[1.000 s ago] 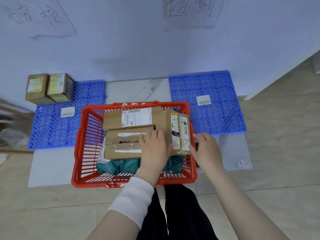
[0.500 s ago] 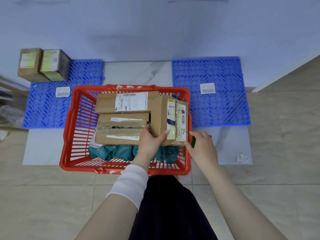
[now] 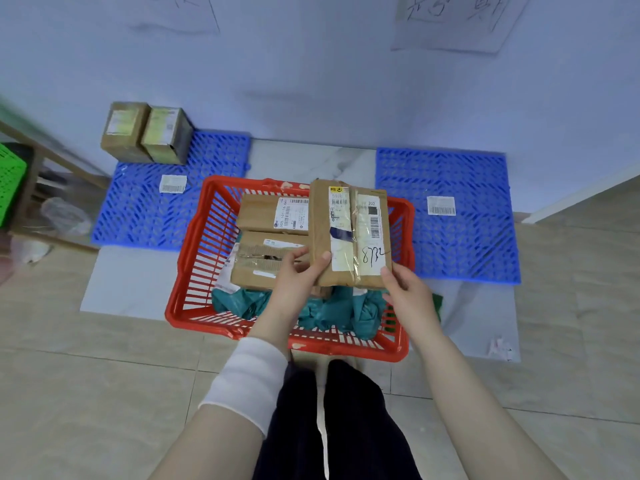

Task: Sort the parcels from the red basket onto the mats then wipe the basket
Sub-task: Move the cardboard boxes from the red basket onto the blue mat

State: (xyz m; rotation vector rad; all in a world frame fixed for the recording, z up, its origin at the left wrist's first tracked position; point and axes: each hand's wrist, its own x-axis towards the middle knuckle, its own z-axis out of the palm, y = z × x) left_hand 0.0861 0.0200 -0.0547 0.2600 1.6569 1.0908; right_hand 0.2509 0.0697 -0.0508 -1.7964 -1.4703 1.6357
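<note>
parcel (image 3: 349,233) up over the red basket (image 3: 187,271), both hands on it
the left hand (image 3: 294,282) and right hand (image 3: 408,292) each pinch a near corner of the taped brown parcel marked 8732, fingers (image 3: 389,277) curled round its edge, above the basket's 2 o'clock side. sorting is in hand, wiping looks far off: brown boxes (image 3: 270,213) and teal bags (image 3: 329,310) lie inside. next, likely: read the label, then carry it to the blue mat (image 3: 467,244) at 2 o'clock or the second mat (image 3: 145,216) at 10 o'clock.

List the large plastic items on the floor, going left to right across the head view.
green crate → left blue mat → red basket → right blue mat
</note>
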